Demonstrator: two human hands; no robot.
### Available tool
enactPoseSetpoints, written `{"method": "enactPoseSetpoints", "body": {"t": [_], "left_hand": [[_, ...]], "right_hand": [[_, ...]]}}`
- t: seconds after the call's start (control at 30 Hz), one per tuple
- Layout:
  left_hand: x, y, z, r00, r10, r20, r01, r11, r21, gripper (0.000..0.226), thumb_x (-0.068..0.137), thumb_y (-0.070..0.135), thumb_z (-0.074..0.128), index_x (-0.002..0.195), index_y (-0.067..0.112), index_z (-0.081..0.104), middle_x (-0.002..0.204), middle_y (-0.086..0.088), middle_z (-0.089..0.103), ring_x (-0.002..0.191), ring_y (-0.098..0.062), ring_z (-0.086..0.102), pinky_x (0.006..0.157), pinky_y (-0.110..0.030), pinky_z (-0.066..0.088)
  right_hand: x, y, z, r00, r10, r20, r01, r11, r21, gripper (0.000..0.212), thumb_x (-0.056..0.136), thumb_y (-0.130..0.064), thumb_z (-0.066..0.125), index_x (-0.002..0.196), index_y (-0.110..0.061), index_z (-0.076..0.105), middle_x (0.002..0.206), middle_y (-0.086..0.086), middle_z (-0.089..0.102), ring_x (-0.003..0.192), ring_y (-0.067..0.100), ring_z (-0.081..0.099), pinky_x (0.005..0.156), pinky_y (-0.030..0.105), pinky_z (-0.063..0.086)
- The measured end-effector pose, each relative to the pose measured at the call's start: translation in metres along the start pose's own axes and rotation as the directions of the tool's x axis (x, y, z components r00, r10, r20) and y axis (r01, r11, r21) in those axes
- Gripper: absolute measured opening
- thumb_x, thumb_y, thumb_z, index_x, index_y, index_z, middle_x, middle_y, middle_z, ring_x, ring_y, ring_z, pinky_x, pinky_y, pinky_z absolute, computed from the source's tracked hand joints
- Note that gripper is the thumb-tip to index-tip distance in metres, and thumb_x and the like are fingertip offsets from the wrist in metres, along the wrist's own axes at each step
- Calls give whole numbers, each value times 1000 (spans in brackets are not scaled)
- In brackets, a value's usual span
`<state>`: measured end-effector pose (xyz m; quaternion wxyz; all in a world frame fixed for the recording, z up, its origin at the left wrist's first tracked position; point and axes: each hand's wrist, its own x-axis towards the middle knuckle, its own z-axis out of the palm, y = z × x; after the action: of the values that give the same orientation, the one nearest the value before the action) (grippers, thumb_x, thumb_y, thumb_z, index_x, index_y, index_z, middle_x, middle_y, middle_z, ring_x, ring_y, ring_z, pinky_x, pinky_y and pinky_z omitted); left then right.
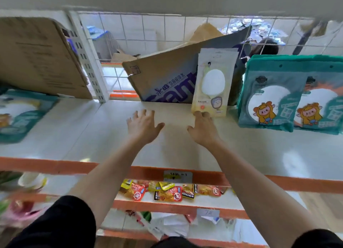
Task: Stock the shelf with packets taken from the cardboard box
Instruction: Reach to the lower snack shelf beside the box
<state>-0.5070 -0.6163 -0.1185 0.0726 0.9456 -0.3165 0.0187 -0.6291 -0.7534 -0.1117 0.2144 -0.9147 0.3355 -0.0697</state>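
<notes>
A pale yellow packet (213, 84) with a white oval window stands upright on the white shelf (83, 136), leaning back on a flattened cardboard sheet (167, 76). More packets of the same kind stand behind it. My right hand (203, 128) reaches to its bottom edge, fingertips touching or nearly touching the base, fingers loosely bent. My left hand (143, 125) hovers over the bare shelf to the left with spread fingers, holding nothing. No cardboard box with packets shows.
Teal packets (289, 95) with a cartoon figure stand at the right. Another teal packet (20, 114) lies at the left under a leaning cardboard sheet (37, 56). A wire grid (148, 30) backs the shelf. Snack sachets (172, 192) lie on the lower shelf.
</notes>
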Motion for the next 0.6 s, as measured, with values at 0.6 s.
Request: {"method": "enactPoseSetpoints", "body": {"t": [0.6], "left_hand": [[-189,-205,-55,837,-547,-15,526,813,-250,57,90,35,55,139,11,37,139,-20,40,124,-39,41,101,-47,37]], "right_hand": [[-65,-141,66,855,-452,255,474,880,-28,52,92,-30,53,138,-10,38,139,16,39,128,35,36,104,46,35]]}}
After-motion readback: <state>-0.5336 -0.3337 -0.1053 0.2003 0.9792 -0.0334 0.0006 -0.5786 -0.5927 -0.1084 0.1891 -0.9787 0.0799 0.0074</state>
